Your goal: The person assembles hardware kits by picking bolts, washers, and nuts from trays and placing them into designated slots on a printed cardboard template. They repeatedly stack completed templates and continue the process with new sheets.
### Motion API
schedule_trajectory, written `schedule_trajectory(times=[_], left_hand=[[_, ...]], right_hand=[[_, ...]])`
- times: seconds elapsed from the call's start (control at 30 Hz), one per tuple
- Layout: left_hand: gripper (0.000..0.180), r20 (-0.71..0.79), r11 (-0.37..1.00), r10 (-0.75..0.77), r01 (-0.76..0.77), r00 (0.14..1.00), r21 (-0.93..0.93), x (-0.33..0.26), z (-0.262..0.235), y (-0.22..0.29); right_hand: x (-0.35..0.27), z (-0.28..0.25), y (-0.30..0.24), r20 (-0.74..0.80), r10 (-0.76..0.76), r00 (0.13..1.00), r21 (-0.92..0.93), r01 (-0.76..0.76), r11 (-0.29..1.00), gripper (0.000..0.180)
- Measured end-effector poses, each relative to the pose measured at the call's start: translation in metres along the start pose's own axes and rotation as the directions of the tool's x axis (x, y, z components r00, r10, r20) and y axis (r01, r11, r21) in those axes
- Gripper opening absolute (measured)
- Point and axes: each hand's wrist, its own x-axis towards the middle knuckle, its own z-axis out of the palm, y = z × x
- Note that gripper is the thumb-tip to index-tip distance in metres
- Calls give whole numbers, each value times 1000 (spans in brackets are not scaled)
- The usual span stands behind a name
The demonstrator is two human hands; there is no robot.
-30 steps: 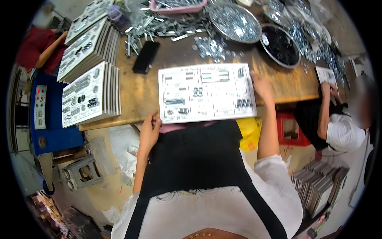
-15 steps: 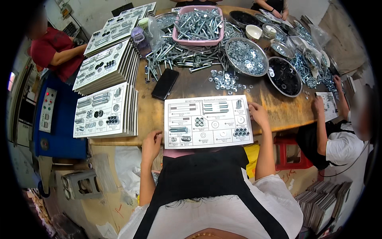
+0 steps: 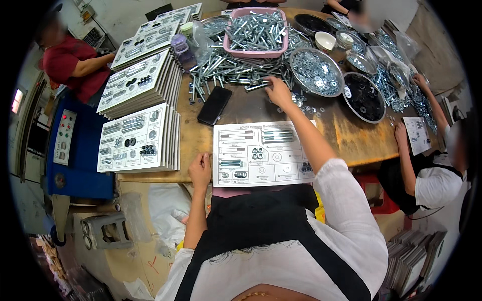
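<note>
The white card (image 3: 261, 154) lies flat at the table's (image 3: 346, 133) near edge. The left hand (image 3: 200, 170) pinches its left edge; the right hand (image 3: 277, 90), fingers curled, touches loose bolts (image 3: 226, 67) (below a pink tray (image 3: 256, 31)).

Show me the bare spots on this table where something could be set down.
Bare wood shows right of the white card, below the black dish, and in a narrower strip between the phone and that card. The far side is crowded: loose bolts, pink tray, where the right hand reaches.
</note>
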Motion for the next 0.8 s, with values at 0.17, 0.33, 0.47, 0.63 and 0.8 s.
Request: schedule_trajectory(times=[0.17, 0.33, 0.47, 0.63, 0.8], left_hand=[[20, 4, 996, -13, 13, 1000, 88, -4, -4, -1], [18, -57, 996, 18, -13, 998, 89, -5, -5, 2], [16, -73, 997, 26, -20, 997, 74, -5, -5, 5], [14, -86, 996, 30, -23, 996, 85, -7, -3, 3], [16, -103, 994, 83, -75, 991, 84, -8, -1, -2]], right_hand=[[28, 37, -29, -87, 92, 992, -91, -100, 991, 43], [23, 51, -39, -170, -4, 985, -139, -20, 990, 49], [27, 62, -48, -247, -109, 963, -188, 63, 980, 48], [33, 66, -40, -279, -72, 957, -158, 28, 987, 32], [23, 59, -35, -363, -68, 929, -65, 48, 997, 21]])
